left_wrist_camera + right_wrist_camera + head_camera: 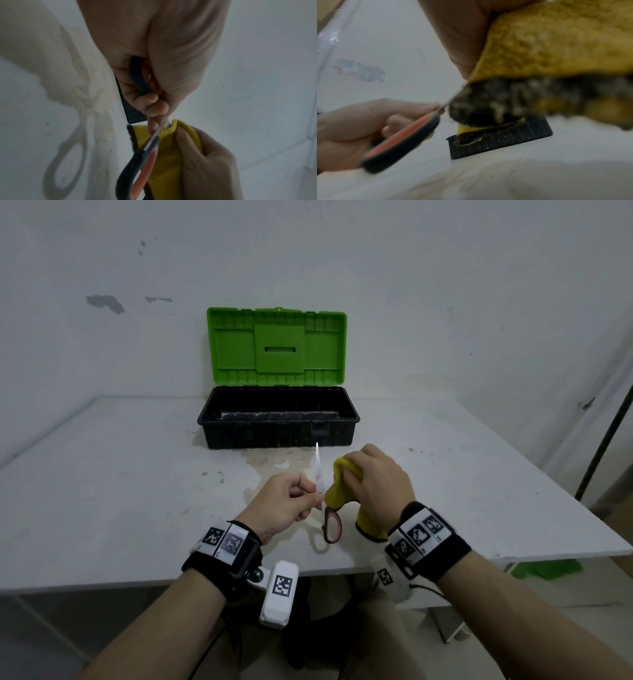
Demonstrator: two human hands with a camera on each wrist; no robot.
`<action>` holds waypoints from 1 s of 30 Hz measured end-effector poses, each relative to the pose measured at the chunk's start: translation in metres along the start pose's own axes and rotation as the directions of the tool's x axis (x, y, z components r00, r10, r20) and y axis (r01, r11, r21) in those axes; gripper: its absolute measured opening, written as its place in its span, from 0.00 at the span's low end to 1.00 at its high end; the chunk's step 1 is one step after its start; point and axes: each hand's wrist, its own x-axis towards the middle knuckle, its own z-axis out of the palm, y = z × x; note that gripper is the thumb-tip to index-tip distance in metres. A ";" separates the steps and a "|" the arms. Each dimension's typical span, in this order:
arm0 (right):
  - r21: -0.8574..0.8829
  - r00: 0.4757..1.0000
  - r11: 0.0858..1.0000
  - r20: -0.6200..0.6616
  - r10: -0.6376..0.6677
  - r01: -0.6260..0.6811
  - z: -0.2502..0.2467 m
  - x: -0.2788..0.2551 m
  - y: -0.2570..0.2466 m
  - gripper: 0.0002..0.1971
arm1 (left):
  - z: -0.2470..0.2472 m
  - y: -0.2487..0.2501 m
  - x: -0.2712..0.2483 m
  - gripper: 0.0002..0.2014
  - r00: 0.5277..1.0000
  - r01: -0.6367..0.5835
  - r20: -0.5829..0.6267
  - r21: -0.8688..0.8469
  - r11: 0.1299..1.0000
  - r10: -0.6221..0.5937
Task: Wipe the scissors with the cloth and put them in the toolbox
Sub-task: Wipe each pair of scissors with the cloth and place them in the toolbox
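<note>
The scissors (317, 470) are spread open above the table, with one bare blade pointing up. My left hand (308, 498) grips one black-and-red handle loop (137, 78) and pinches near the pivot. The other loop (333, 524) hangs free below. My right hand (356, 470) grips a folded yellow cloth (342, 484) wrapped round the second blade, which is hidden inside it. The cloth's dark, dirty underside (505, 102) shows in the right wrist view. The toolbox (277, 436), black with a green lid (276, 345) standing open, sits just behind the hands.
The white table (102, 491) carries a pale stain in front of the toolbox. Its front edge runs just under my wrists. A dark pole (603, 446) leans at the far right, and something green (544, 570) lies below the table's right corner.
</note>
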 end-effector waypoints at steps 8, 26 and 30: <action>0.053 0.996 0.997 -0.072 -0.047 0.050 -0.016 -0.007 -0.004 0.11 | -0.004 -0.001 0.004 0.04 0.999 0.033 -0.034 -0.037 0.999 -0.034; 0.060 0.996 0.996 -0.056 -0.064 0.068 -0.010 -0.010 -0.006 0.14 | -0.002 0.000 0.003 0.04 0.999 0.015 -0.042 -0.058 0.998 -0.017; 0.005 0.991 0.991 0.010 -0.137 0.137 0.006 -0.020 -0.015 0.14 | 0.005 0.002 0.001 0.02 1.000 -0.002 0.001 -0.043 0.999 0.002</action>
